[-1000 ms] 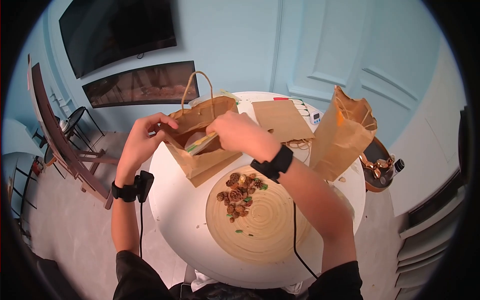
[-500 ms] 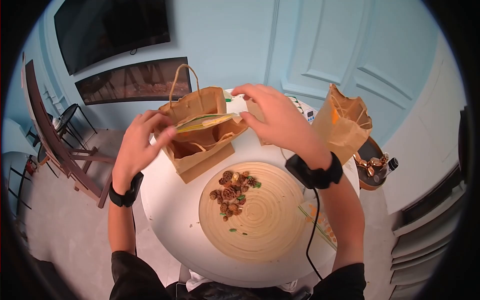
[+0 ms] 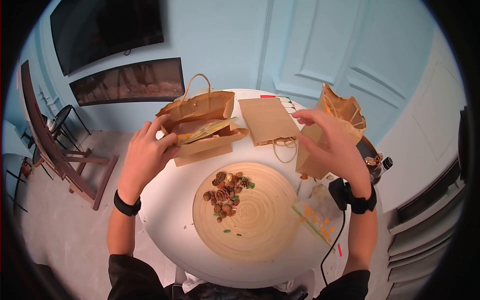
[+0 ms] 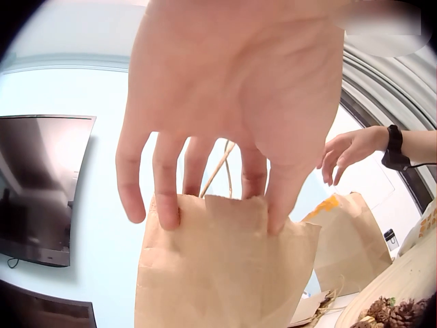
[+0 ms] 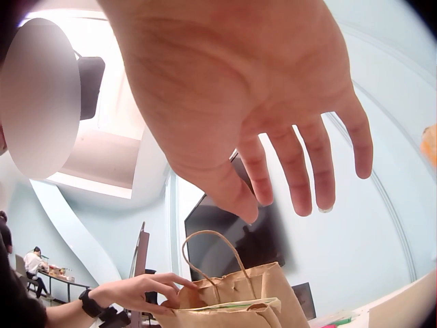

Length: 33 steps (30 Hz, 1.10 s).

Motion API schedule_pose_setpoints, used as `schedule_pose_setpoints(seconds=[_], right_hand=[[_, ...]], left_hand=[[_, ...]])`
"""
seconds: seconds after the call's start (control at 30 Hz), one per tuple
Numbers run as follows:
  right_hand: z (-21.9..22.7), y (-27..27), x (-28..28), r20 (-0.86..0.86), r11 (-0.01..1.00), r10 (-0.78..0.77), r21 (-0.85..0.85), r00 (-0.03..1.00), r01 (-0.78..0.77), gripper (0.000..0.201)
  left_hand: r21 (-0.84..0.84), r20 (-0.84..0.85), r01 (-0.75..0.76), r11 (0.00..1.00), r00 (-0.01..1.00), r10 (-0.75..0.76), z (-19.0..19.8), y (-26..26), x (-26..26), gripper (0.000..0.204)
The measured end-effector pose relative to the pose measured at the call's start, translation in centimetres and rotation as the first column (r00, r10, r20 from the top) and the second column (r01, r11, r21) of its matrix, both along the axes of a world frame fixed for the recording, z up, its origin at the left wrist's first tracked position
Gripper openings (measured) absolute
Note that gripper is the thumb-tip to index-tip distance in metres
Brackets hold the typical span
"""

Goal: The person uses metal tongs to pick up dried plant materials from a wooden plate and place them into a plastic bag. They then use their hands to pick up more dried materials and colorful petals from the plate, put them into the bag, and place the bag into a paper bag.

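A brown paper bag (image 3: pixel 220 143) with a twisted handle stands at the back left of the round table, mouth open. My left hand (image 3: pixel 145 157) grips its left rim; in the left wrist view, thumb and fingers (image 4: pixel 167 205) lie over the paper edge. A thin plastic packet (image 3: pixel 207 130) with yellow-green edges leans in the bag's mouth. My right hand (image 3: pixel 332 147), its fingers spread and holding nothing, hovers in the air by a second paper bag (image 3: pixel 311 150) on the right.
On the white table (image 3: pixel 170 220), a round wooden plate (image 3: pixel 260 230) carries pine cones (image 3: pixel 222 194) and green bits. A flat paper bag (image 3: pixel 267 120) lies behind it. At right is a clear bag with orange print (image 3: pixel 317 222). An easel (image 3: pixel 70 155) stands on the left.
My right hand has let go of the packet and moved right, away from the bag. The packet now leans in the bag's mouth. The left hand stays at the left rim.
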State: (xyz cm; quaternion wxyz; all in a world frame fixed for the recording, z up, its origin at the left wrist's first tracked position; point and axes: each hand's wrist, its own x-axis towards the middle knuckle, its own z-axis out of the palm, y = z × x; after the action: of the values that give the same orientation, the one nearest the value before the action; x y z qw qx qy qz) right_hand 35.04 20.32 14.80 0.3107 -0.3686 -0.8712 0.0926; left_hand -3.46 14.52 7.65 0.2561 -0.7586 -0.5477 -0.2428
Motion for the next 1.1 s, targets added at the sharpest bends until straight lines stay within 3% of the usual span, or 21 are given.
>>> schedule_pose_setpoints(seconds=[0.1, 0.2, 0.4, 0.5, 0.6, 0.73, 0.8, 0.9, 1.1], right_hand=[[0.3, -1.4, 0.8, -0.015, 1.0, -0.024, 0.004, 1.0, 0.025, 0.038], [-0.3, -1.4, 2.0, 0.001, 0.999, -0.007, 0.037, 1.0, 0.007, 0.04], [-1.7, -2.2, 3.0, 0.036, 0.999, 0.018, 0.033, 0.999, -0.019, 0.042], [-1.8, -3.2, 2.8, 0.027, 0.999, 0.04, -0.001, 0.999, -0.04, 0.041], [-2.2, -4.8, 2.6, 0.047, 0.999, 0.044, 0.011, 0.998, -0.045, 0.041], [-2.9, -6.9, 2.0, 0.095, 0.987, 0.093, -0.139, 0.991, -0.08, 0.041], [-3.3, -7.8, 1.7, 0.12, 0.984, 0.137, -0.134, 0.983, -0.12, 0.041], [-3.7, -9.0, 1.2, 0.174, 0.976, 0.19, -0.137, 0.966, -0.168, 0.042], [-4.5, -10.4, 0.9, 0.183, 0.964, 0.227, -0.178, 0.956, -0.195, 0.044]], left_hand=[[0.041, 0.106, -0.026, 0.999, 0.994, 0.022, 0.7, 0.7, -0.2, 0.018], [-0.03, 0.213, -0.103, 0.994, 0.971, 0.107, 1.6, 1.1, -0.8, 0.015], [-0.019, 0.447, -0.018, 1.0, 0.894, 0.024, 1.0, 2.1, -1.0, 0.014], [-0.005, 0.46, 0.016, 1.0, 0.888, -0.012, 1.1, 2.0, -0.9, 0.016], [-0.018, 0.359, -0.054, 0.998, 0.932, 0.057, 2.1, 1.4, -0.5, 0.016], [0.122, 0.324, -0.014, 0.992, 0.946, -0.027, 1.6, 1.5, -0.7, 0.019], [0.172, 0.288, -0.029, 0.985, 0.957, -0.022, 1.6, 1.4, -0.7, 0.021], [0.099, 0.289, -0.099, 0.99, 0.955, 0.066, 1.7, 1.0, -0.5, 0.024], [0.143, 0.271, -0.088, 0.986, 0.962, 0.047, 1.6, 0.8, -0.4, 0.023]])
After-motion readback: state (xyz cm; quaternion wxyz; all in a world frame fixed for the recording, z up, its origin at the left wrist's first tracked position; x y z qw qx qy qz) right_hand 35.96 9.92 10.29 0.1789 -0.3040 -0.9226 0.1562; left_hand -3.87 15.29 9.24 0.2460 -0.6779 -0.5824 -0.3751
